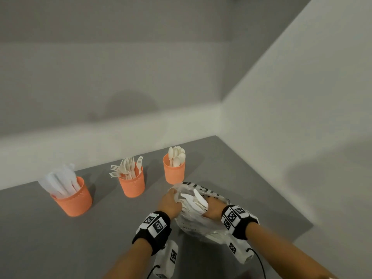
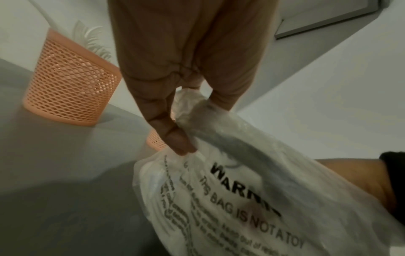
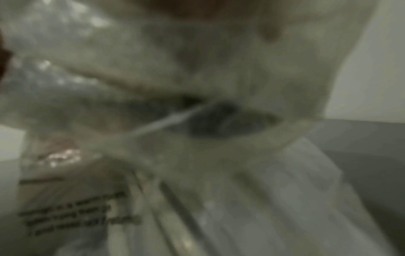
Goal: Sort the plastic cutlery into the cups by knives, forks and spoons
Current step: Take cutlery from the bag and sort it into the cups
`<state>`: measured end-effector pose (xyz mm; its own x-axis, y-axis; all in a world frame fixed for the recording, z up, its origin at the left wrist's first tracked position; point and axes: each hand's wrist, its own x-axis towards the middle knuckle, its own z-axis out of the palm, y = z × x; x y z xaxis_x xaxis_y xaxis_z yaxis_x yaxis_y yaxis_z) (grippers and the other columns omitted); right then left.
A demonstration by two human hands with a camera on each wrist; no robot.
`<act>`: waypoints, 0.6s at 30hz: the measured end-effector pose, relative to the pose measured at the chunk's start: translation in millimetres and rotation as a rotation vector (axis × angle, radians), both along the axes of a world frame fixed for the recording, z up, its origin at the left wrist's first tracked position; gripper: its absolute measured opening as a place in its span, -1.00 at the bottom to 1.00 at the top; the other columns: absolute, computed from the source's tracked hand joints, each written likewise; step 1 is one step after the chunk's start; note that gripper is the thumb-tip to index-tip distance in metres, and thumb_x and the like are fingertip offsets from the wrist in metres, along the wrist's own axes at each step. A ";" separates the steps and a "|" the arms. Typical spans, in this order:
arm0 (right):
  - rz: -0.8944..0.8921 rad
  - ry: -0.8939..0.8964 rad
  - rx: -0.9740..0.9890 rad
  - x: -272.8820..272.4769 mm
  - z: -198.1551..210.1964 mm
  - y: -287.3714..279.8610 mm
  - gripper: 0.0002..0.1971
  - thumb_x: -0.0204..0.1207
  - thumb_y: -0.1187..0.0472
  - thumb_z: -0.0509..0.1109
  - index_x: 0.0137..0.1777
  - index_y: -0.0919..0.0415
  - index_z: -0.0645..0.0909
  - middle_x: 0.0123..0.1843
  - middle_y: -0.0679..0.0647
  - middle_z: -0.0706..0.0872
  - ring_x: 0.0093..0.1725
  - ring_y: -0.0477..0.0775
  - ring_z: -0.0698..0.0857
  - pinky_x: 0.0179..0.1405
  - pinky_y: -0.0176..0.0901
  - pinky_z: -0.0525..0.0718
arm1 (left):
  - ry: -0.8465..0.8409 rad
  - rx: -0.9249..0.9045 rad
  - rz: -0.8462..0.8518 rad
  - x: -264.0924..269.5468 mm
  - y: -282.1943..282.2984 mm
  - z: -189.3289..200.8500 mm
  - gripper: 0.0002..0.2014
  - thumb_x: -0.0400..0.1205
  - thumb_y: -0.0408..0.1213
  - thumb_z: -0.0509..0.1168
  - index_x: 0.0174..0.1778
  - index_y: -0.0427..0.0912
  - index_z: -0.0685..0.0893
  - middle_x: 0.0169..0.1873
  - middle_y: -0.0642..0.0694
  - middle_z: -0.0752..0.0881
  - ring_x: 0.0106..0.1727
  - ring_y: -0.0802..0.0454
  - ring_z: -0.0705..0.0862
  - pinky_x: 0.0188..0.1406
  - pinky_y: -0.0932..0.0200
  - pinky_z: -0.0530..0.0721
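Note:
Three orange mesh cups stand in a row: knives point(image 1: 60, 184) in the left cup point(image 1: 73, 202), forks point(image 1: 126, 167) in the middle cup point(image 1: 132, 184), spoons point(image 1: 177, 156) in the right cup point(image 1: 174, 172). A clear plastic bag point(image 1: 199, 224) with black warning print lies near the front. My left hand point(image 1: 172, 196) pinches the bag's rim point(image 2: 186, 110) between thumb and fingers. My right hand point(image 1: 210, 211) is inside the bag's mouth and grips a bundle of white cutlery point(image 1: 194, 200), seemingly knives. The right wrist view is blurred by the bag's film point(image 3: 197, 155).
The grey table point(image 1: 40, 238) ends at white walls behind and on the right, and its right edge runs close to the bag. The fork cup point(image 2: 70, 83) stands just left of my left hand, with the spoon cup point(image 2: 155, 140) behind my fingers.

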<state>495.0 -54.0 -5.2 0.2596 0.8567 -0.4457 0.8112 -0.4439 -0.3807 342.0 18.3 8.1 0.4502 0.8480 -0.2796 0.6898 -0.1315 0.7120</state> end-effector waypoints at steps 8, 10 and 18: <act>-0.018 0.059 0.006 -2.3 -1.6 1.7 -0.54 0.48 0.03 0.41 0.35 0.15 0.50 0.31 0.14 0.64 0.29 0.17 0.59 0.28 -0.10 0.52 | 0.032 0.002 -0.026 -1.5 -1.0 0.0 -0.49 0.62 -0.40 0.19 0.52 -0.28 0.32 0.47 -0.25 0.44 0.48 -0.16 0.44 0.42 0.14 0.38; -0.002 0.081 0.026 -2.2 1.0 0.2 -0.54 0.50 -0.05 0.35 0.35 0.12 0.50 0.34 0.14 0.62 0.31 0.17 0.58 0.32 -0.08 0.51 | 0.019 -0.028 0.008 -3.3 1.1 -0.8 -0.50 0.61 -0.40 0.18 0.51 -0.29 0.32 0.45 -0.28 0.47 0.42 -0.22 0.50 0.38 0.06 0.46; -0.045 0.129 0.112 12.7 9.8 -8.0 -0.46 0.35 0.11 0.53 0.34 0.05 0.51 0.24 0.06 0.68 0.23 0.12 0.62 0.23 -0.20 0.51 | -0.004 -0.096 0.008 2.5 -1.7 -2.8 -0.45 0.60 -0.36 0.19 0.54 -0.27 0.28 0.44 -0.30 0.46 0.32 -0.31 0.58 0.32 -0.15 0.58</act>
